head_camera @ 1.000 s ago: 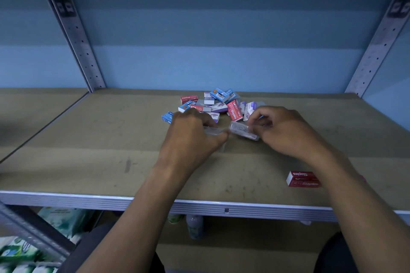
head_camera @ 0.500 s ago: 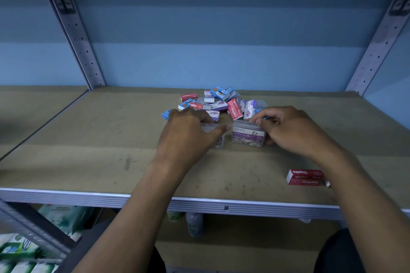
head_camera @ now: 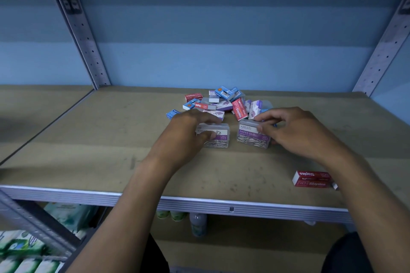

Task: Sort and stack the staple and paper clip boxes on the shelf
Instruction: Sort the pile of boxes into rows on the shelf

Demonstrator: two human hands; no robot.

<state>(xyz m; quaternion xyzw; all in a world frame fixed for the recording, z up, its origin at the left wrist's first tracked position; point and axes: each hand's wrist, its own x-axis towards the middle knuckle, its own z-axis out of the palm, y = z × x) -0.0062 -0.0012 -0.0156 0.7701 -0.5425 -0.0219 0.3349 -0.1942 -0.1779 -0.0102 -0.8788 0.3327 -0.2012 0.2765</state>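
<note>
**Two clip boxes, one per hand**

Left hand (head_camera: pixel 188 133) grips the left paper clip box (head_camera: pixel 216 137); right hand (head_camera: pixel 295 131) pinches the right paper clip box (head_camera: pixel 253 137). Both stand on the shelf (head_camera: pixel 111 139), apart. Mixed box pile (head_camera: pixel 221 104) at 12 o'clock; red staple box (head_camera: pixel 311 179) at 4.

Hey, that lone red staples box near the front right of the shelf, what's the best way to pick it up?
Pinch the red staples box across its two long sides, coming down from above. It lies flat on the shelf, apart from the pile, so probably nothing blocks the fingers. The right hand is nearer, but it now grips a paper clip box.
</note>
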